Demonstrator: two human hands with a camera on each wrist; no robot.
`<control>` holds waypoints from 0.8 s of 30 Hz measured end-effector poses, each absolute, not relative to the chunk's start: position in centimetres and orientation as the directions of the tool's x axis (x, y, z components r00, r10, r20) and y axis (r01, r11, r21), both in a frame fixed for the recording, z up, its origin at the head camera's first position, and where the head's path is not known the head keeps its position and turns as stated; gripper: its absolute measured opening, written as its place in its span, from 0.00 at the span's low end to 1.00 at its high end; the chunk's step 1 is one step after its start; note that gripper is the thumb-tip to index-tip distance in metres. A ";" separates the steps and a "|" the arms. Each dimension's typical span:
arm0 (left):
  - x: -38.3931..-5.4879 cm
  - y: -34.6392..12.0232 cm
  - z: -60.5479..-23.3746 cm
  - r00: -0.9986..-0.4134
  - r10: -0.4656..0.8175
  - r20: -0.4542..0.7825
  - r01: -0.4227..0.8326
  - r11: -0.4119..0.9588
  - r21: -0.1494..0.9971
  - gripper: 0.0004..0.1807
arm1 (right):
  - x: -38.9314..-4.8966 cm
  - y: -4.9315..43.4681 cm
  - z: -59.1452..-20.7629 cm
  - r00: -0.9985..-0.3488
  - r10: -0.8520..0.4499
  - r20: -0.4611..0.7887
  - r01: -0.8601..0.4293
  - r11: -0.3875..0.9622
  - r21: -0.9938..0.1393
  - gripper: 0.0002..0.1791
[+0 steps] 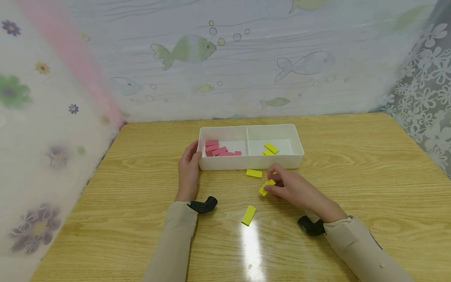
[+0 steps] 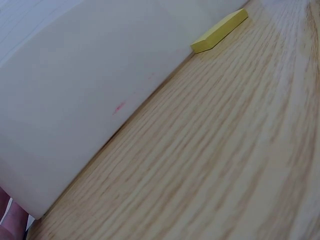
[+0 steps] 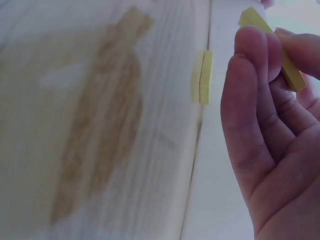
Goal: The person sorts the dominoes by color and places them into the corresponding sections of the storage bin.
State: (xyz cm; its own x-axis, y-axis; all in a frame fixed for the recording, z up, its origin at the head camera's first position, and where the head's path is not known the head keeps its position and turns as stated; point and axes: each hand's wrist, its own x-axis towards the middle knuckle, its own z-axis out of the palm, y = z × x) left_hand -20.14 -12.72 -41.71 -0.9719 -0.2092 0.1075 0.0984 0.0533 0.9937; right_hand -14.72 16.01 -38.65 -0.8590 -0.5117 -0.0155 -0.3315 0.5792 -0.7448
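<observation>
A white two-part box (image 1: 225,163) stands on the table, with several pink blocks (image 1: 220,151) in its left compartment and yellow blocks (image 1: 271,148) in the right one. My left hand (image 1: 188,172) holds the box at its left end, thumb by the front corner. Its fingertips (image 2: 14,222) barely show in the left wrist view. In front of the right compartment, my right hand (image 1: 294,187) pinches a yellow block (image 1: 266,188) between thumb and fingers. One loose yellow block (image 1: 254,174) lies close to the box's front wall; another yellow block (image 1: 248,215) lies nearer to me.
The wooden table (image 1: 134,188) reaches back to a wall (image 1: 246,90) painted with fish. A divider (image 1: 247,141) splits the box. Black wrist cameras (image 1: 204,205) are strapped to both forearms. Light glares on the tabletop near the front.
</observation>
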 end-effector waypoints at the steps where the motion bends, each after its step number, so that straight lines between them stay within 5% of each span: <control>1: -20.1 -12.7 -41.7 -0.972 -0.209 0.109 0.100 0.054 0.994 0.20 | -14.7 16.0 -38.6 -0.861 -0.509 -0.019 -0.322 0.573 -0.753 0.13; 24: -20.1 -12.7 -41.9 -0.971 -0.212 0.108 0.099 0.052 0.994 0.19 | -14.7 16.1 -38.5 -0.888 -0.459 0.037 -0.350 0.621 -0.701 0.04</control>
State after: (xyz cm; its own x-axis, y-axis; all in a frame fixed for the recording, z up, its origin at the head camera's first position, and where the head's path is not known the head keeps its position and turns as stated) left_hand -20.14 -12.72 -41.86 -0.9712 -0.2123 0.1080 0.0992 0.0516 0.9937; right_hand -14.73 16.06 -38.55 -0.8879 -0.4586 0.0368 -0.3500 0.6212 -0.7012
